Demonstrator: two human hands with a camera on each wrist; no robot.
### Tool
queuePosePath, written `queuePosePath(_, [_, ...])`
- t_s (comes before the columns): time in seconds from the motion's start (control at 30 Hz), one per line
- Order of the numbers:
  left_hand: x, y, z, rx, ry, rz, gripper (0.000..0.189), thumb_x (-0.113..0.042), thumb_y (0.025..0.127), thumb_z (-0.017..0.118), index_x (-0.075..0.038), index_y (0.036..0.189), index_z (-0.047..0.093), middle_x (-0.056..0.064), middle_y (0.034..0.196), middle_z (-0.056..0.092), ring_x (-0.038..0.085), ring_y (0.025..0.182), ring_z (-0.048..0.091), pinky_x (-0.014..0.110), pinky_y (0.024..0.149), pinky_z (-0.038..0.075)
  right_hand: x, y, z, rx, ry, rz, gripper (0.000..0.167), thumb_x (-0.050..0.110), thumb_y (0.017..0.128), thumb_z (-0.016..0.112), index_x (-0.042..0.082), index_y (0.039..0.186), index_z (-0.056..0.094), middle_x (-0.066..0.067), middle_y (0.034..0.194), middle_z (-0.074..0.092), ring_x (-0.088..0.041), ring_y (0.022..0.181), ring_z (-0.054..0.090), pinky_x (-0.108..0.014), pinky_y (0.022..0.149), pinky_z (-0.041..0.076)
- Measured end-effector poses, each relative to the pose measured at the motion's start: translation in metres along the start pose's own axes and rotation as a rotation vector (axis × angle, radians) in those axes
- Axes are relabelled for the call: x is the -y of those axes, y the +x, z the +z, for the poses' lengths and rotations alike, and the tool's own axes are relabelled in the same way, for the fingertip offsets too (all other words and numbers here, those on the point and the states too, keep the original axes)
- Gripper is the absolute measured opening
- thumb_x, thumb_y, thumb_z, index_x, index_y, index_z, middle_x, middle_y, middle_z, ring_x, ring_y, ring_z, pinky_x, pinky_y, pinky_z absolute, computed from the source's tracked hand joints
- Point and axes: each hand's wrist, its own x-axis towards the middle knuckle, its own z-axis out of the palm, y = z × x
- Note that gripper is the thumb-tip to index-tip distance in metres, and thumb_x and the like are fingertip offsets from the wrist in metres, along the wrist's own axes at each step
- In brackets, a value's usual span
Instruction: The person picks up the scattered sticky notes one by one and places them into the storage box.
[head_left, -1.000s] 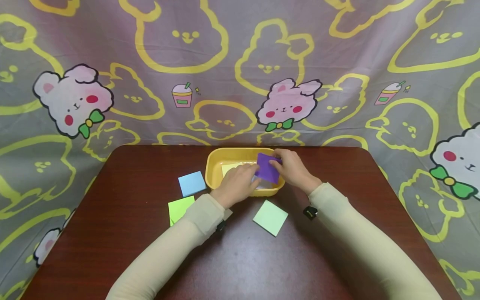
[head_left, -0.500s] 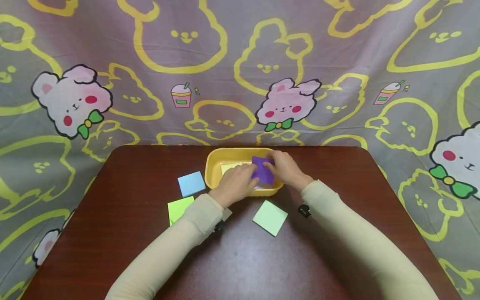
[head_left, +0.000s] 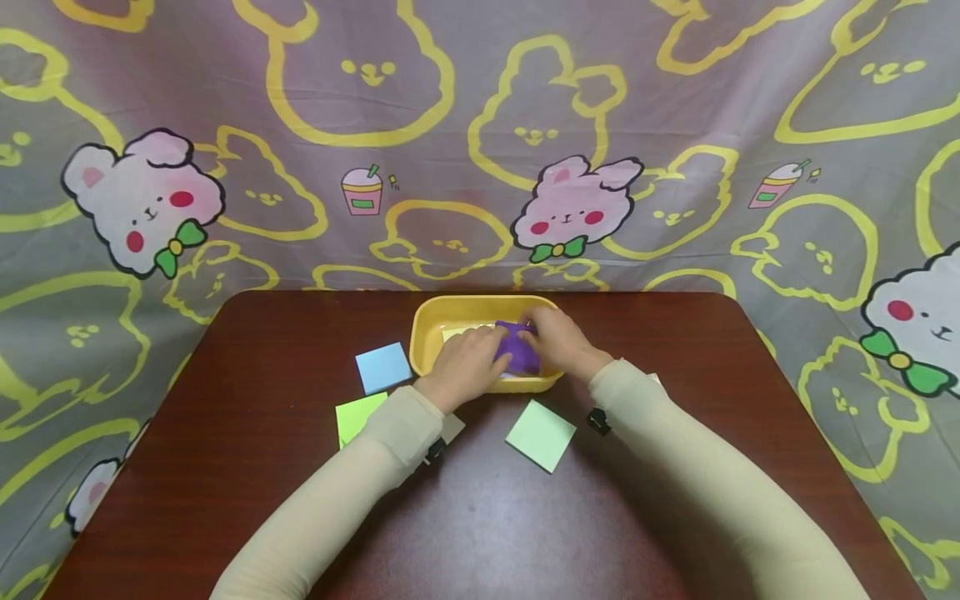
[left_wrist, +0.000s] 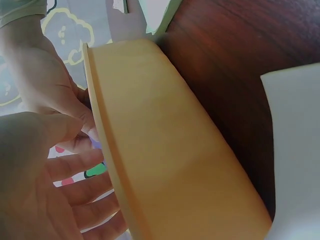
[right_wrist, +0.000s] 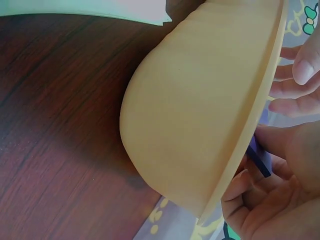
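A purple sticky note pad (head_left: 522, 354) is low inside the yellow plastic basket (head_left: 429, 315), at its right end. My right hand (head_left: 561, 340) pinches the pad by its upper right edge; in the right wrist view the thumb and curled fingers lie on either side of its dark edge (right_wrist: 259, 161). From the left, my left hand (head_left: 459, 368) reaches over the front rim with loosely extended fingers, the fingertips right at the pad's left side. Pale yellow notes (head_left: 452, 335) lie in the basket, partly hidden by that hand.
Left of the basket lie a blue pad (head_left: 383, 368) and a lime green pad (head_left: 362, 415), the latter partly under the left sleeve. A pale green pad (head_left: 541, 436) lies in front. A whitish pad (head_left: 453, 428) shows beside the left wrist. A patterned curtain (head_left: 450, 125) hangs behind the table.
My right hand has moved left and down into the basket with the purple pad. The left hand has stayed nearly in place.
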Motion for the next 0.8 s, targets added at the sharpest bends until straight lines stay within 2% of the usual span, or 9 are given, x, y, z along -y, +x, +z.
queuePosePath(0.17, [0.003, 0.001, 0.002, 0.007, 0.001, -0.020, 0.041, -0.029, 0.099, 0.063, -0.003, 0.132, 0.062, 0.016, 0.118, 0.072, 0.034, 0.104, 0.070, 0.047, 0.084, 0.057, 0.002, 0.003, 0.001, 0.006, -0.013, -0.018, 0.022, 0.012, 0.099, 0.064, -0.005, 0.113, 0.066, -0.019, 0.110, 0.072, -0.033, 0.104, 0.068, -0.046, 0.094, 0.055])
queuePosePath(0.4, [0.007, 0.001, 0.005, 0.010, 0.012, -0.020, 0.039, -0.030, 0.099, 0.063, -0.003, 0.128, 0.063, 0.016, 0.113, 0.072, 0.034, 0.098, 0.071, 0.047, 0.079, 0.057, -0.001, 0.006, 0.003, 0.032, -0.055, -0.010, 0.025, 0.013, 0.100, 0.061, -0.005, 0.117, 0.064, -0.021, 0.114, 0.071, -0.034, 0.107, 0.068, -0.047, 0.096, 0.054])
queuePosePath(0.63, [0.008, 0.000, 0.004, 0.015, 0.020, -0.032, 0.039, -0.029, 0.099, 0.064, -0.003, 0.127, 0.064, 0.016, 0.108, 0.072, 0.034, 0.095, 0.071, 0.048, 0.076, 0.057, -0.001, 0.012, 0.004, 0.037, -0.051, -0.012, 0.026, 0.013, 0.097, 0.066, -0.007, 0.114, 0.068, -0.021, 0.112, 0.073, -0.034, 0.106, 0.069, -0.046, 0.097, 0.054])
queuePosePath(0.73, [0.009, -0.001, 0.004, 0.024, 0.015, -0.034, 0.038, -0.029, 0.098, 0.064, -0.003, 0.126, 0.064, 0.016, 0.105, 0.072, 0.034, 0.093, 0.071, 0.048, 0.075, 0.057, 0.000, 0.013, 0.004, 0.047, -0.053, 0.002, 0.029, 0.016, 0.096, 0.068, -0.007, 0.114, 0.069, -0.021, 0.110, 0.074, -0.033, 0.103, 0.071, -0.046, 0.095, 0.055])
queuePosePath(0.8, [0.010, -0.001, 0.004, 0.023, 0.011, -0.032, 0.035, -0.028, 0.098, 0.064, -0.003, 0.122, 0.065, 0.015, 0.102, 0.071, 0.034, 0.091, 0.070, 0.047, 0.073, 0.056, 0.000, 0.013, 0.004, 0.058, -0.050, 0.009, 0.029, 0.019, 0.096, 0.068, -0.006, 0.110, 0.070, -0.020, 0.103, 0.075, -0.029, 0.093, 0.071, -0.043, 0.088, 0.057])
